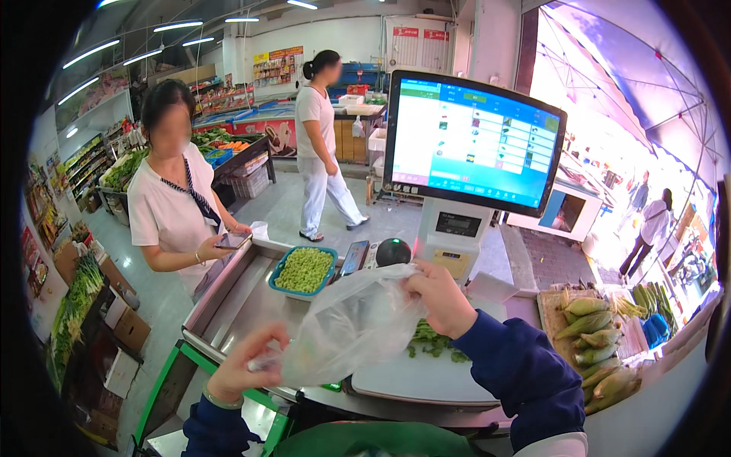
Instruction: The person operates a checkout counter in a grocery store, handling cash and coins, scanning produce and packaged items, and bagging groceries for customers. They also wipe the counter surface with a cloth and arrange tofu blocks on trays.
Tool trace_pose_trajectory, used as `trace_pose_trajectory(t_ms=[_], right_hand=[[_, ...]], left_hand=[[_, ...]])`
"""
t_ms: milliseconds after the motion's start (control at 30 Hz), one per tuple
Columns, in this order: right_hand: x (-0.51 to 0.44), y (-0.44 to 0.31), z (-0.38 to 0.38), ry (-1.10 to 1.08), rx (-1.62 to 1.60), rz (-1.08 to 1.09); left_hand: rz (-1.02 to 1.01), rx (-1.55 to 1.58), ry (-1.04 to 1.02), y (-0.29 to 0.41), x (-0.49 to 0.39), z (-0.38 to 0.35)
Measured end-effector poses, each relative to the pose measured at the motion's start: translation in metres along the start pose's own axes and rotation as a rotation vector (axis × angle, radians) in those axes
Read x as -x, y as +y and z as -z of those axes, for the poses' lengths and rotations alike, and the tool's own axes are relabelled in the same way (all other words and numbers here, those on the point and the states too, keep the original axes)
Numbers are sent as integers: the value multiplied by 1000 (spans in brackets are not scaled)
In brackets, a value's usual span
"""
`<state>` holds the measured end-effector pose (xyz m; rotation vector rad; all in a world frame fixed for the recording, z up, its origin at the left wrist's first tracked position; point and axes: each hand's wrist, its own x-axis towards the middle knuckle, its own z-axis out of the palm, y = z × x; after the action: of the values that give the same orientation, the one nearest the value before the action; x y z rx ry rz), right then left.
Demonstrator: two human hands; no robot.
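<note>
A translucent plastic bag (pixel 357 328) is stretched between my hands above the counter. My right hand (pixel 440 297) pinches its upper right edge. My left hand (pixel 251 360) is at the bag's lower left, with thumb and fingers closed on a crumpled bit of clear plastic. Behind the bag, leafy greens (pixel 431 337) lie on the white scale platter (pixel 422 380), partly hidden by the bag. Beyond my hands stands a blue basket (pixel 328 277) of small green beans or peas (pixel 302 269). A lit touchscreen (pixel 474 140) rises above the scale.
A person (pixel 177 194) holding a phone (pixel 233 241) stands across the metal-edged counter (pixel 194 331); another person (pixel 320 137) is farther back. A round black scanner (pixel 393 252) sits beside the basket. Ears of corn (pixel 594 343) lie at right. Green-edged framing (pixel 154 383) is at lower left.
</note>
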<state>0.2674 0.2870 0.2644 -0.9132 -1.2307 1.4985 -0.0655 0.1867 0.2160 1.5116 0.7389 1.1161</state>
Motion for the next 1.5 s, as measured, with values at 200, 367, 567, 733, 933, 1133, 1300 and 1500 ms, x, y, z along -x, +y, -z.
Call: trace_pose_trajectory(t_ms=[200,367,567,733,933,1133,1300,1500], right_hand=[[21,-6,17,-120,691,441],[13,-14,47,102,723,441],[29,-27,71,281,689,571],[66,-75,124,629,1204,819],[117,-111,154,848,999,652],[138,-114,170,991,999,446],[125,-100,184,1049,1443,450],[92,-82,145,830,1383,382]], left_hand=[[45,-281,348,-27,-32,-45],[-253,-293,308,-21,-42,-51],[-125,-53,-52,-20,-71,-62],[-19,-337,-12,-56,-123,-71],[-268,-1082,-361,-127,-156,-119],[-108,-1163,-540,-144,-175,-126],[391,-266,-473,-92,-179,-103],[61,364,-186,4,-172,-105]])
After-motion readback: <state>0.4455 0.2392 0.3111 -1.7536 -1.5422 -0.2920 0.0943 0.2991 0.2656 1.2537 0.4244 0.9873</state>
